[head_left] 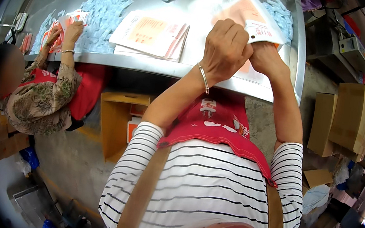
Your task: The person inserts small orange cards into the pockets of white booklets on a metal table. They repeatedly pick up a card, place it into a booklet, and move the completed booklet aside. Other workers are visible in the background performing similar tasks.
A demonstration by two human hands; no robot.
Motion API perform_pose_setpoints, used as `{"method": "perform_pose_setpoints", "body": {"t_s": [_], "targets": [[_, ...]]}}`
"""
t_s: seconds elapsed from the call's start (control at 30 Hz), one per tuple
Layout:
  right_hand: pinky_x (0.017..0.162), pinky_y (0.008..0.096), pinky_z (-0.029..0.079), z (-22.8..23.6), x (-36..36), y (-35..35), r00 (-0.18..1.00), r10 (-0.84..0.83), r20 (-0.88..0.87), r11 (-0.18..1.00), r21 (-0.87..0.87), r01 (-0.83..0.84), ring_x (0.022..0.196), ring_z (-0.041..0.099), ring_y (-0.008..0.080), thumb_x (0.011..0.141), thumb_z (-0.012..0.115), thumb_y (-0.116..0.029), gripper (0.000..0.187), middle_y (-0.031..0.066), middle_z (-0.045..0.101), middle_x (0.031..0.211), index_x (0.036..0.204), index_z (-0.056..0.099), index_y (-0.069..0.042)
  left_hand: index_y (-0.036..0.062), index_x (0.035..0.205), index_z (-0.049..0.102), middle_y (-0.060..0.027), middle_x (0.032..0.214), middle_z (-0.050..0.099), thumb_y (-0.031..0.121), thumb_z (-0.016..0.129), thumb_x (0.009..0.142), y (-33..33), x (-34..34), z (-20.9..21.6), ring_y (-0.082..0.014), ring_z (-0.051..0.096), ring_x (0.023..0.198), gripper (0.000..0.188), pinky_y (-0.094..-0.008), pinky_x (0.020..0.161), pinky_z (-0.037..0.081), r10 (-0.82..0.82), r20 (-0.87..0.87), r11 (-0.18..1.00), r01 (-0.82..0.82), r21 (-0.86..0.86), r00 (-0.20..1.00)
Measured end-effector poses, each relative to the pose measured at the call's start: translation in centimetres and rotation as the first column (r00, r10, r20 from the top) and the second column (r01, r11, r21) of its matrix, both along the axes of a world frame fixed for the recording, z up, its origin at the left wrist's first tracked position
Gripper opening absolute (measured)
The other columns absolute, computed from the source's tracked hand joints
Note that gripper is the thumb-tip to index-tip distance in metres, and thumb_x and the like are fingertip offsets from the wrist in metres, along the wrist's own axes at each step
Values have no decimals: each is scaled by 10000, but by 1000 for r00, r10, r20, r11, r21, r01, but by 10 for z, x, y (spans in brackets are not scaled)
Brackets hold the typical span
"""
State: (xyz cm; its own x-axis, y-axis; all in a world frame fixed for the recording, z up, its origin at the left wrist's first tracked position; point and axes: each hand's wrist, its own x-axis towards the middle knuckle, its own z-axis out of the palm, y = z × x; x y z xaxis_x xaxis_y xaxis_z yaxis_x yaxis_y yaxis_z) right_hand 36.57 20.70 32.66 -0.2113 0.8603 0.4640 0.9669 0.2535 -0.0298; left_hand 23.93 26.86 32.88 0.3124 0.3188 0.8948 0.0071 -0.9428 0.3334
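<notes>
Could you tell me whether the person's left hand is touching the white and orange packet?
Touching: the head view shows the left hand closed over the packet, its fingers gripping the lower edge.

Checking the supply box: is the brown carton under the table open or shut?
Open: the carton under the table shows orange-and-white packets inside.

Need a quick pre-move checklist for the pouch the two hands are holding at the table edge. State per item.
1. Left hand on the white pouch: ok, fingers curled over its lower edge.
2. Right hand on the pouch: ok, it grips from below, partly hidden behind the left hand.
3. Pouch over the metal table, not past its edge: ok.
4. Pouch mouth open or sealed: cannot tell.
5. Stack of flat pouches lies apart from the hands: ok.
6. Co-worker's hands are far off, at their own pile: ok.
</notes>
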Motion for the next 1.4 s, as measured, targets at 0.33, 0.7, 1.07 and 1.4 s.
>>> {"method": "perform_pose_setpoints", "body": {"t_s": [0.33, 0.7, 1.07, 1.4], "targets": [[902, 350, 370, -16, 11, -12, 945, -151, -291, 920, -392, 26, 1108, 452, 298, 676, 581, -78, 426, 147, 534, 1138, 1099, 540, -54, 29, 640, 449, -112, 631, 457, -5, 589, 571, -9, -2, -3, -280, 462, 614, 160, -362, 539, 380, -182, -98, 981, 187, 47, 978], [885, 365, 424, 50, -56, -25, 907, 246, -341, 924, -199, -326, 1044, 501, 346, 758, 401, 51, 364, 220, 541, 1063, 1117, 464, 53, 32, 636, 474, -120, 895, 593, 5, 588, 643, 51, -43, -5, -251, 545, 800, 118, -345, 653, 449, 250, -204, 964, -264, -43, 947], [789, 282, 462, -75, 86, -73, 167, -405, -899, 902, -364, 231, 996, 552, 198, 856, 379, -10, 349, 133, 566, 1116, 1195, 457, 17, 7, 903, 581, -88, 1108, 570, 60, 570, 691, 108, -114, -69, -261, 530, 1002, 219, -357, 810, 450, 450, -717, 867, -451, 210, 532], [800, 252, 433, -128, 83, -89, 54, -567, -822, 818, -554, 154, 996, 539, 160, 787, 395, 18, 437, 139, 554, 1143, 1223, 427, 41, 21, 883, 599, -148, 1062, 566, 176, 565, 777, 31, -6, -128, -308, 503, 1013, 191, -364, 870, 398, -167, -711, 978, 24, -207, 683]]}}
